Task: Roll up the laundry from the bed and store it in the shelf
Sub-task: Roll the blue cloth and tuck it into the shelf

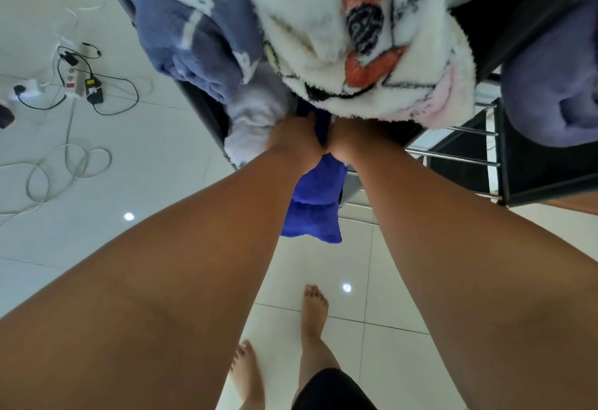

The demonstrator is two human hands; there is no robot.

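A rolled bright blue towel [315,202] sticks out of the black shelf [207,111], its near end hanging over the floor. My left hand [296,141] and my right hand [351,142] are side by side on its far end, under a fluffy white blanket [326,37] with orange and black patches. Their fingers are hidden by the blanket and the towel. A rolled white cloth [249,128] lies just left of my left hand. A blue-grey patterned blanket [194,31] is stacked to the upper left.
A lavender cloth [550,86] fills a shelf compartment at the right, beside chrome rails [459,158]. A power strip [72,81] and loose cables [68,163] lie on the white tiled floor at the left. My bare feet [312,309] stand below.
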